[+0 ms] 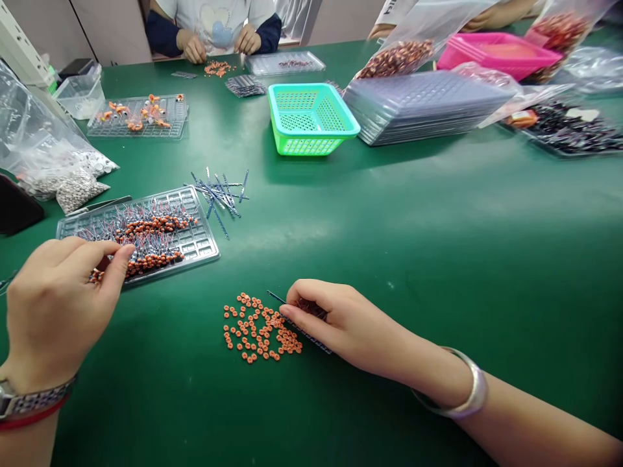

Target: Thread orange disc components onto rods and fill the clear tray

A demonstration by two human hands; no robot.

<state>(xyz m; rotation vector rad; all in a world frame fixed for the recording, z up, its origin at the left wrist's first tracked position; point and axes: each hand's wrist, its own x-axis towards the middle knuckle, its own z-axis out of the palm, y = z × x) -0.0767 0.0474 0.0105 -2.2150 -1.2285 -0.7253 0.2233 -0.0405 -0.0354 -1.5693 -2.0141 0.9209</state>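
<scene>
My left hand is at the near left corner of a clear plastic tray, thumb and forefinger pinched together; what lies between them is too small to make out. Rows of small wired parts with orange ends fill much of that tray. Near the middle, my right hand has its fingers closed on a thin dark strip, partly hidden by the fingers. Just left of it, many small orange rings lie scattered on the green table. Thin blue strips lie in a loose heap beyond the tray.
A green basket stands mid-table beside stacked clear trays. Bags of small parts and a tray of orange-white pieces are on the left. Across the table sits a person. A pink tray is at the back right.
</scene>
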